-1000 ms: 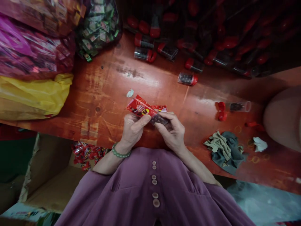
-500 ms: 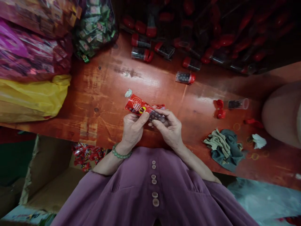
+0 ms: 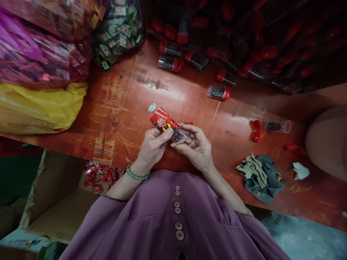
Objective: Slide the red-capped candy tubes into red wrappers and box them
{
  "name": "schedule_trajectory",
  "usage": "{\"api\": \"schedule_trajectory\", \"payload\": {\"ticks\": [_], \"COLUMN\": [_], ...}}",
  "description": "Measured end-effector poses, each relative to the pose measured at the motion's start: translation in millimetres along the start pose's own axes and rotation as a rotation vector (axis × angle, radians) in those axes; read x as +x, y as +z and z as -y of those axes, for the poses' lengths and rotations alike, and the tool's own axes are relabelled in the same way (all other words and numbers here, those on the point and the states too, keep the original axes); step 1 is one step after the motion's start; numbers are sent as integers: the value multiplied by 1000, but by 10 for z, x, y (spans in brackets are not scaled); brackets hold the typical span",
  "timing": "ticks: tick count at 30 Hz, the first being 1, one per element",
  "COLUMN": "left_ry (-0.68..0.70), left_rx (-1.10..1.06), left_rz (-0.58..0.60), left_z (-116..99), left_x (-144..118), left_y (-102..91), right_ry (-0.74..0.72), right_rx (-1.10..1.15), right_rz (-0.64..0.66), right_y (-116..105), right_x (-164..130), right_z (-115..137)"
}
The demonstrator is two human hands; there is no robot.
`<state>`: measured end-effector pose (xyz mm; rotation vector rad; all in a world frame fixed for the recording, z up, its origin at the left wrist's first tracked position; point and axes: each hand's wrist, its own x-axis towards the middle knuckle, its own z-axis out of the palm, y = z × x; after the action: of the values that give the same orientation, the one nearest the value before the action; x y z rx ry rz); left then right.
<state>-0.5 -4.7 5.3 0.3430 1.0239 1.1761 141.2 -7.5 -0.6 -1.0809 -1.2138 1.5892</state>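
The left hand [image 3: 151, 146] is gripping a red sachet [image 3: 162, 121] between thumb and fingers, just above the near edge of the bench [image 3: 189, 97]. The right hand [image 3: 196, 146] is pinching a small clear tube [image 3: 177, 136] of dark pellets, which is touching the sachet's lower end. An open tube [image 3: 278, 126] and red caps [image 3: 256, 130] are lying toward the right edge. A rag [image 3: 260, 175] is lying near the right near edge.
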Motion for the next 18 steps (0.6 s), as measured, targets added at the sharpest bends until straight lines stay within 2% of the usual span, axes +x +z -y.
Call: {"api": "schedule_trajectory", "payload": {"ticks": [3, 7, 13, 18], "left_ry": [-62, -99, -113, -115], "left_rx": [-48, -34, 33, 40], "left_rz": [38, 85, 118, 98], "left_z": [-27, 55, 163, 54], "left_x": [-36, -128, -243, -372], "left_y": [1, -7, -85, -171], "right_ry": [-131, -340, -509, -649], "right_rx": [-193, -435, -518, -473], "right_rz": [29, -32, -106, 6], "right_y": [-89, -184, -188, -32], "right_x": [-12, -13, -35, 8], "right_z": [-28, -81, -167, -186]}}
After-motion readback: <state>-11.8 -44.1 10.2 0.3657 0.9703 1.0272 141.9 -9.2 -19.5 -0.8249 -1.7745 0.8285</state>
